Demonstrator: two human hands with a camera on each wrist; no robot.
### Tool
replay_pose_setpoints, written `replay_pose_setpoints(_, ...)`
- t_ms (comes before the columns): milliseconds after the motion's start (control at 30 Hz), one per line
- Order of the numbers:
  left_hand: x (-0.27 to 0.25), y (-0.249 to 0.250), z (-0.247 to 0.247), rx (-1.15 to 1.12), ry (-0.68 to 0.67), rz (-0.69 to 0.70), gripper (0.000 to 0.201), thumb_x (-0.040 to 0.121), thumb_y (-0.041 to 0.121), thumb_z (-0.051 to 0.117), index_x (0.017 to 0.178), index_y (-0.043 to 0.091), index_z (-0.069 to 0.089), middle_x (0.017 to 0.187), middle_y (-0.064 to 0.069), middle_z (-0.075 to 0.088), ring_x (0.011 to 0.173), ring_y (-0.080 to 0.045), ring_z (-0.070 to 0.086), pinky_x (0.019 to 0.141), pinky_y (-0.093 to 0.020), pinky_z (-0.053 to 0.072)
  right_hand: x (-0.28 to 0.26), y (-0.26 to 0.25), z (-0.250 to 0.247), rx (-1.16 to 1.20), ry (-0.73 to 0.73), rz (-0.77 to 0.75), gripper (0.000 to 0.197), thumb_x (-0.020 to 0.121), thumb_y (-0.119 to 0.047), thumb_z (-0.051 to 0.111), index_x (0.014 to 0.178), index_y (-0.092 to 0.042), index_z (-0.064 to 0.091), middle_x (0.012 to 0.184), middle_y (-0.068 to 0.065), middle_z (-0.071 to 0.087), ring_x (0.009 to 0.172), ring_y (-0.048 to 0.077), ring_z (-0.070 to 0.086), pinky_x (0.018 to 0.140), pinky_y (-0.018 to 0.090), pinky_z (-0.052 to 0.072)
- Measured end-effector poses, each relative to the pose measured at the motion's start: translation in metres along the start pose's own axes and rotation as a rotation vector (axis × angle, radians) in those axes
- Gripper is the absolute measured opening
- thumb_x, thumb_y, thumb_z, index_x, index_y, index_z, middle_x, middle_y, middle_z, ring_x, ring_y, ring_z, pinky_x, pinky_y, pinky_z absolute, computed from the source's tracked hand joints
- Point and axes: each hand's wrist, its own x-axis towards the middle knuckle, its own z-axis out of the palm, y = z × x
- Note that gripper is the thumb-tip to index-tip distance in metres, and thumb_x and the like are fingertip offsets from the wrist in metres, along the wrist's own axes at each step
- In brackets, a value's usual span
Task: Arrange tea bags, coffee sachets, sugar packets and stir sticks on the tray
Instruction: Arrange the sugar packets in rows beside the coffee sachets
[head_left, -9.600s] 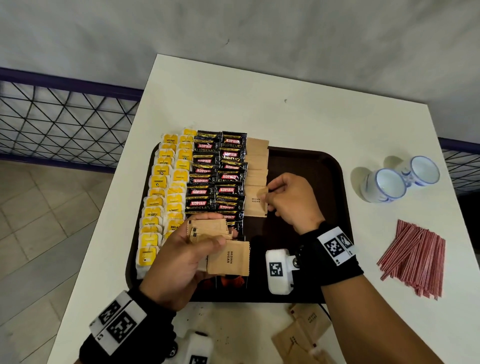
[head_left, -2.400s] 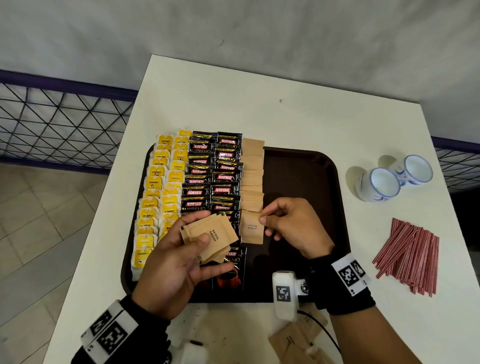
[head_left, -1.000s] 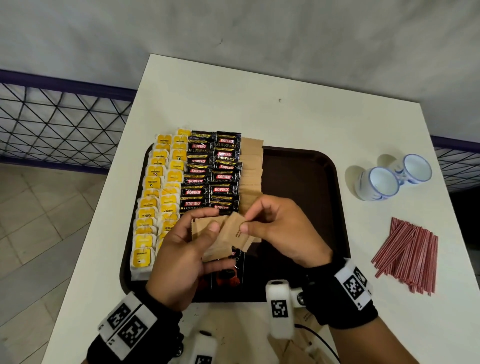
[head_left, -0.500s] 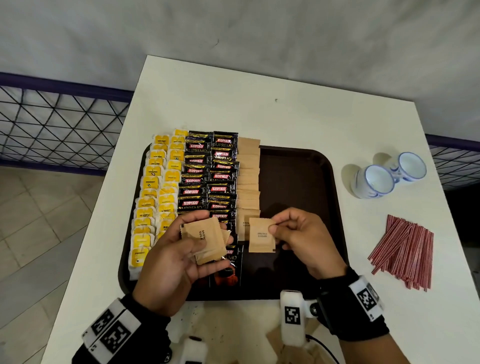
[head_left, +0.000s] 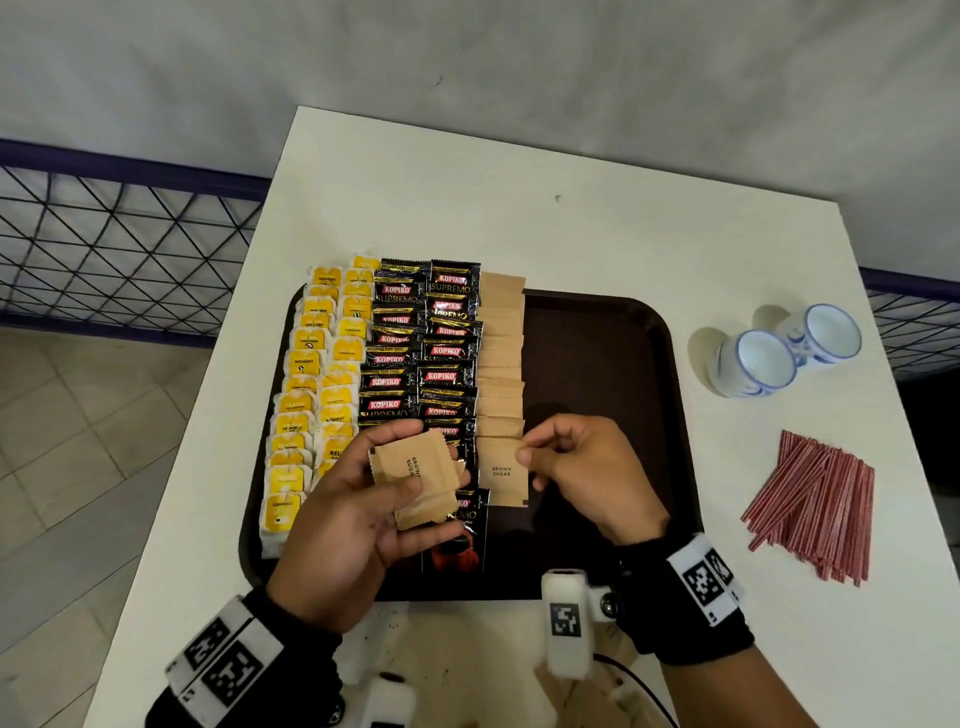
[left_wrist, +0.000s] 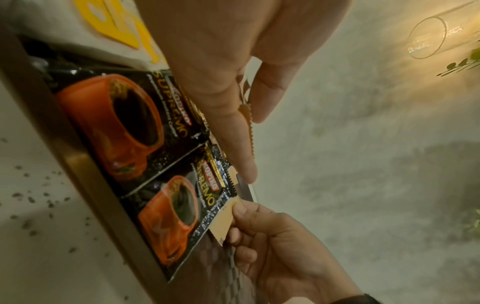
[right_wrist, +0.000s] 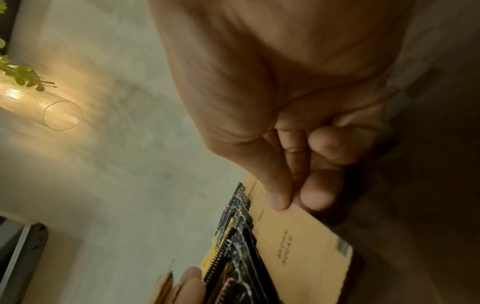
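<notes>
On the brown tray (head_left: 597, 364) lie columns of yellow tea bags (head_left: 311, 395), black coffee sachets (head_left: 415, 353) and brown sugar packets (head_left: 498, 353). My left hand (head_left: 405, 460) hovers over the tray's near left and grips a small stack of sugar packets (head_left: 428, 501), whose serrated edge (left_wrist: 248, 127) shows between its fingers. My right hand (head_left: 527, 449) pinches the right edge of one sugar packet (head_left: 501, 473) between thumb and forefinger. That packet (right_wrist: 293, 236) sits at the near end of the sugar column, beside the coffee sachets (right_wrist: 233, 236). Red stir sticks (head_left: 815, 504) lie on the table.
Two blue-and-white cups (head_left: 763, 364) stand right of the tray, behind the stir sticks. The tray's right half is bare. More brown packets (head_left: 582, 691) lie on the table at its near edge. A wire fence (head_left: 119, 244) runs to the left of the table.
My right hand pulled one sugar packet off the left hand's stack, carried it right and lowered it to the near end of the sugar column. The left hand stayed put.
</notes>
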Motion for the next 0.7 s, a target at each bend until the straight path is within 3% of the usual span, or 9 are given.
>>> replay_pose_setpoints(200,0.002,-0.004,0.001,0.089,0.033,0.026,0.047,0.085,-0.004,0.061,0.126,0.019,0.061,0.125,-0.020,0.067,0.104,-0.044,0.071,0.072,-0.051,0.063,0.001,0.002,0.003,-0.039,0.076,-0.007,0.013,0.083,-0.015,0.078,0.085,-0.020,0.066,0.071,0.006,0.070,0.056,0.016,0.067,0.046,0.023,0.044)
replay_pose_setpoints(300,0.003,-0.005,0.002,0.160,0.028,0.034,0.045,0.089,-0.005,0.062,0.123,0.024,0.063,0.120,-0.017,0.069,0.099,-0.043,0.073,0.064,-0.044,0.063,-0.004,-0.005,0.000,-0.054,0.124,-0.116,0.014,0.081,-0.024,0.080,0.090,-0.030,0.071,0.077,-0.003,0.068,0.071,0.015,0.067,0.070,0.032,0.055)
replay_pose_setpoints(367,0.002,-0.007,0.004,0.208,0.018,0.041,0.046,0.087,-0.004,0.065,0.121,0.027,0.064,0.110,-0.011,0.074,0.093,-0.041,0.075,0.057,-0.040,0.063,-0.013,-0.016,-0.002,0.037,0.014,-0.208,0.022,0.082,-0.019,0.080,0.100,-0.030,0.074,0.085,-0.003,0.068,0.074,0.008,0.063,0.079,0.029,0.054)
replay_pose_setpoints(433,0.000,-0.010,0.007,0.272,0.012,0.052,0.048,0.086,-0.005,0.068,0.118,0.031,0.065,0.101,-0.006,0.076,0.087,-0.039,0.076,0.052,-0.037,0.060,-0.023,-0.028,0.000,0.055,-0.158,-0.274,0.034,0.083,-0.013,0.079,0.114,-0.027,0.072,0.095,-0.002,0.068,0.076,0.004,0.061,0.080,0.022,0.052)
replay_pose_setpoints(533,-0.001,-0.013,0.011,0.332,0.020,0.081,0.048,0.084,-0.003,0.072,0.115,0.033,0.066,0.099,-0.007,0.075,0.084,-0.037,0.077,0.048,-0.034,0.057,-0.023,-0.029,0.007,-0.005,-0.273,-0.278,0.040,0.082,-0.013,0.080,0.116,-0.029,0.071,0.102,-0.002,0.070,0.091,0.017,0.069,0.088,0.033,0.057)
replay_pose_setpoints(633,-0.001,-0.014,0.011,0.329,0.056,0.103,0.042,0.085,-0.001,0.072,0.113,0.030,0.068,0.102,-0.010,0.075,0.083,-0.037,0.077,0.049,-0.035,0.057,-0.023,-0.025,0.010,0.009,-0.258,-0.229,0.026,0.080,-0.016,0.082,0.101,-0.029,0.073,0.100,0.005,0.070,0.087,0.028,0.069,0.078,0.041,0.060)
replay_pose_setpoints(700,-0.001,-0.013,0.011,0.320,0.083,0.102,0.037,0.087,0.002,0.070,0.113,0.028,0.068,0.103,-0.010,0.075,0.084,-0.038,0.076,0.049,-0.035,0.057,-0.026,-0.023,0.011,0.065,-0.266,-0.199,0.018,0.081,-0.010,0.080,0.091,-0.022,0.071,0.093,0.008,0.070,0.071,0.024,0.067,0.056,0.029,0.053)
